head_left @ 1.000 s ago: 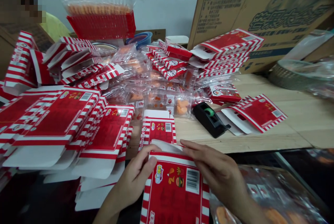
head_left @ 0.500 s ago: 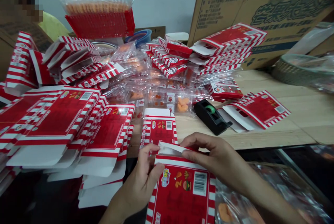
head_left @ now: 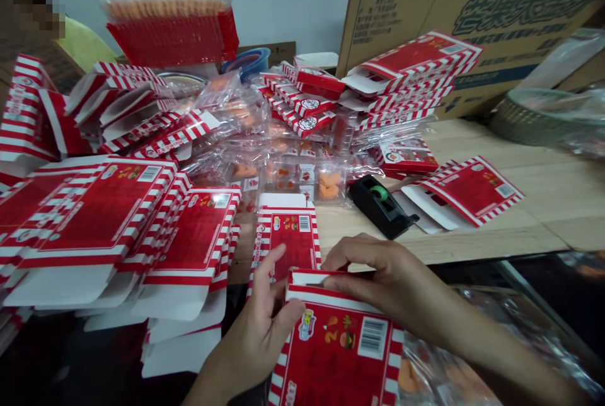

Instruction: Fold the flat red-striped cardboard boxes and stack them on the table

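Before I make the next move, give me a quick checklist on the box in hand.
1. Left hand steadying the box: ok, thumb at its upper left corner, index finger raised; how firm the hold is cannot be told.
2. Right hand at the flap: ok, thumb and fingers are on it at the top edge.
3. Flap fully closed: not ok, a gap shows along the top edge.
4. Tape dispenser clear of both hands: ok, it sits apart on the table.
5. Bottom end closed: cannot tell, it is out of the picture.
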The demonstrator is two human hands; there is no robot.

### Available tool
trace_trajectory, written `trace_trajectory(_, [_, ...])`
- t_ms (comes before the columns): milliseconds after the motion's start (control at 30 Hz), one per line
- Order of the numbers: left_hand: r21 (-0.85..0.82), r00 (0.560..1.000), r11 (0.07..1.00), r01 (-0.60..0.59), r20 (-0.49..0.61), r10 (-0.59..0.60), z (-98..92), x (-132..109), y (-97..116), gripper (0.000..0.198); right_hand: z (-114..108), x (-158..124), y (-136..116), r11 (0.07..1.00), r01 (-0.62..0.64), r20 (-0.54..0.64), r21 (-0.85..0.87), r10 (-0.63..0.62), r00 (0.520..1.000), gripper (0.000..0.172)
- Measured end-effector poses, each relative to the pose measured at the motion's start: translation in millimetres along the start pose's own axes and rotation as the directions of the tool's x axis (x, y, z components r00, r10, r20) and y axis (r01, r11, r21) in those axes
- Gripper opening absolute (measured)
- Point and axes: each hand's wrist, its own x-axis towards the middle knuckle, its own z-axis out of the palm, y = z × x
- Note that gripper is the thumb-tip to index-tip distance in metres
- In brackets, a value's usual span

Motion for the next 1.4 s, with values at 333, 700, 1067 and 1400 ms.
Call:
trace_trajectory(333, [0.370,0.968,0.910,-0.185,-0.090,0.234,-7.6,-5,-17,0.036,-20,-15,5,0.931,-0.197,0.373,0.306,0.074,0.925,0.024])
trace_trajectory(700, [0.296,0.890,0.948,-0.113,-0.394,0.229,2.2,-4,-29,0.023,1,-44,36,0.839,-0.149,0.103,0.523,0.111,0.988,0.033])
trace_trajectory(1067, [0.178,0.803,0.983,-0.034,-0.581,0.133,10.9,4,-33,0.028,4,-49,54,0.960,-0.001,-0.103,0.281,0.031,0.994,0.035])
trace_trajectory(1400, [0.311,0.795,0.940,-0.138,-0.532,0.293,-5.7,14,-3,0.026,-97,-15,166,0.854,-0.441,-0.411,0.276,0.520,0.748,0.037])
